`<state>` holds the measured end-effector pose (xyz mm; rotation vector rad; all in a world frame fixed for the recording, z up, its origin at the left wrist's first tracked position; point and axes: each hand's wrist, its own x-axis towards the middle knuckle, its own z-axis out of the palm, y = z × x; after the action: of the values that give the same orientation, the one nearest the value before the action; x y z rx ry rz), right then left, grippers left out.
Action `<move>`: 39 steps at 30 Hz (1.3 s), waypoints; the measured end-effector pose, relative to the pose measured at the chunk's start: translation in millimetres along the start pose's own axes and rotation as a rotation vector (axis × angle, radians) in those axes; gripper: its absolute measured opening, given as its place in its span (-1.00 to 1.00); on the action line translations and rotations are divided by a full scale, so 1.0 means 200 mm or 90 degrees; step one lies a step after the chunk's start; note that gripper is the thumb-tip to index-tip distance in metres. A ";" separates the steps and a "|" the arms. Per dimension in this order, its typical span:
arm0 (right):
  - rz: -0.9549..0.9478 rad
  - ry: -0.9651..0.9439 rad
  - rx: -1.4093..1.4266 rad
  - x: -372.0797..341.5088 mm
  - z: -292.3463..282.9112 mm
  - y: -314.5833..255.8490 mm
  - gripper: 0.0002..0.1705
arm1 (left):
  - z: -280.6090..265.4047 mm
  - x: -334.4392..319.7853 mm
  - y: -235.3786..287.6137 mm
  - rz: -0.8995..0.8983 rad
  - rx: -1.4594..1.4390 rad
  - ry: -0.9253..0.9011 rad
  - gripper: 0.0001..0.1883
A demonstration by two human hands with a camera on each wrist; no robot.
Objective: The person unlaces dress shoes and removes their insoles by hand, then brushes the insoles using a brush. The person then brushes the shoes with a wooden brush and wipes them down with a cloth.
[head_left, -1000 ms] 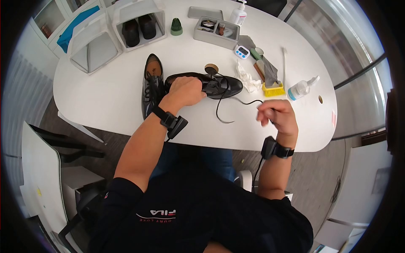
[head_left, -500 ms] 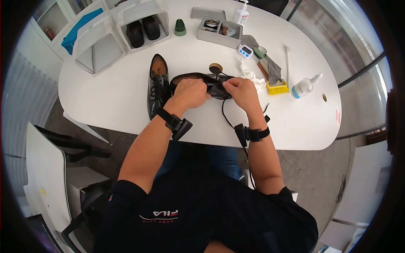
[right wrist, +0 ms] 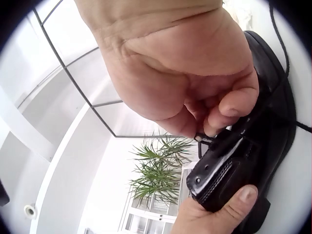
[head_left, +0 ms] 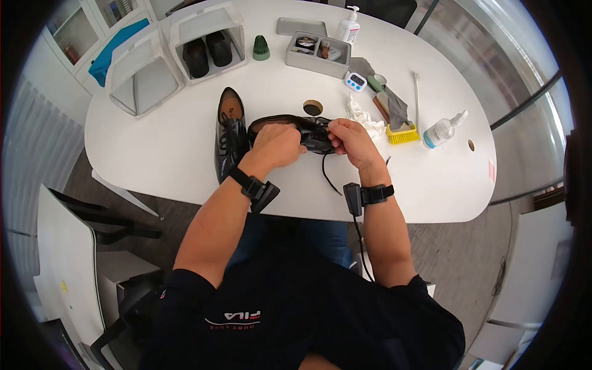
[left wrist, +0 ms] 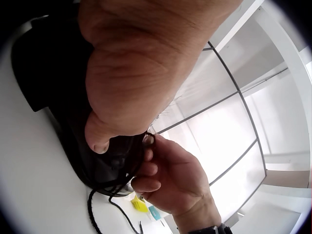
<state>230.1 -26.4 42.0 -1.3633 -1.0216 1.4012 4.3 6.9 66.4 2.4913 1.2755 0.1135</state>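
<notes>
A black lace-up dress shoe (head_left: 317, 143) lies with its toe to the right. My left hand (head_left: 275, 146) grips it around the opening, the thumb (right wrist: 246, 195) pressed on the glossy side. Over the eyelets, my right hand (head_left: 354, 142) pinches a black shoelace (right wrist: 204, 140) between thumb and fingers, close to the tongue. Empty eyelets (right wrist: 197, 180) show on the near flap in the right wrist view. A loose length of lace (head_left: 331, 176) trails onto the table. The matching shoe (head_left: 231, 135), laced, stands at the left, its toe end towards me.
Two clear boxes (head_left: 145, 92) stand at the back left, one holding dark shoes (head_left: 219, 49). Behind are a green brush (head_left: 261, 48) and a grey compartment tin (head_left: 317, 61). To the right lie a timer (head_left: 356, 81), crumpled tissue (head_left: 364, 117), a yellow brush (head_left: 402, 134) and a spray bottle (head_left: 441, 131).
My right hand has come left from over the table to the shoe's eyelets and now pinches the lace there. The left hand has kept its grip on the shoe.
</notes>
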 end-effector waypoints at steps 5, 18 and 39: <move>-0.088 0.000 0.108 -0.01 0.04 0.10 -0.81 | -0.02 0.02 0.01 -0.011 0.009 -0.020 -0.62; -0.166 -0.019 0.323 -0.07 0.05 -0.09 -0.90 | -0.02 0.02 0.00 -0.016 0.002 -0.012 -0.61; -0.769 -0.059 0.415 -0.51 -0.44 -1.35 -0.94 | -0.03 0.04 0.02 -0.028 0.014 -0.029 -0.62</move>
<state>332.0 -60.2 324.9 -0.0764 -1.0147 0.7142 10.3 13.4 73.1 2.4689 1.3188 0.0324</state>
